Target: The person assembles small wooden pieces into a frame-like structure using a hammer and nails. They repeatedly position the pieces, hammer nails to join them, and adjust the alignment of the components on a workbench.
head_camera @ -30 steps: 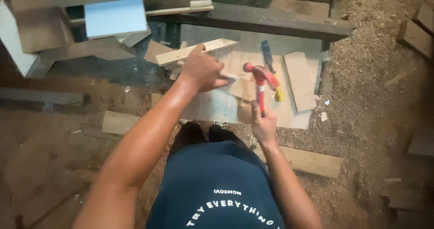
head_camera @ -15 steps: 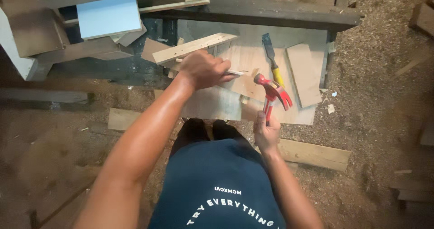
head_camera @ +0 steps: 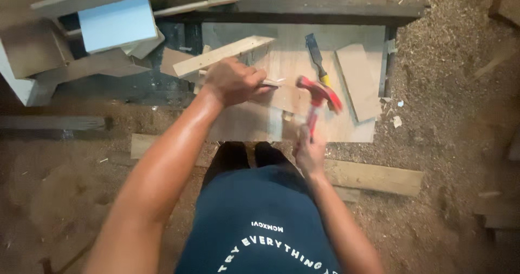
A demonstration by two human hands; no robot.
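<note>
the right hand (head_camera: 310, 154) has its fingers wrapped around a red hammer (head_camera: 318, 96). left of the hammer, the left hand (head_camera: 233, 82) fingers pinch a thin wood strip (head_camera: 271, 83). a chisel (head_camera: 317, 60) lies just behind the hammer.

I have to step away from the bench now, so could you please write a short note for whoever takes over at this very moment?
Left hand: closed on a small thin wooden piece, pressed on the flat pale plywood board.
Right hand: gripping the red-headed hammer, head raised just right of that piece.
Nearby on the board: blue-and-yellow-handled chisel, flat rectangular wood offcut, long pale wood strip.
Done: piece positioned and held.
Left: cannot tell whether anything has been driven; the contact spot is hidden by the hand.
</note>
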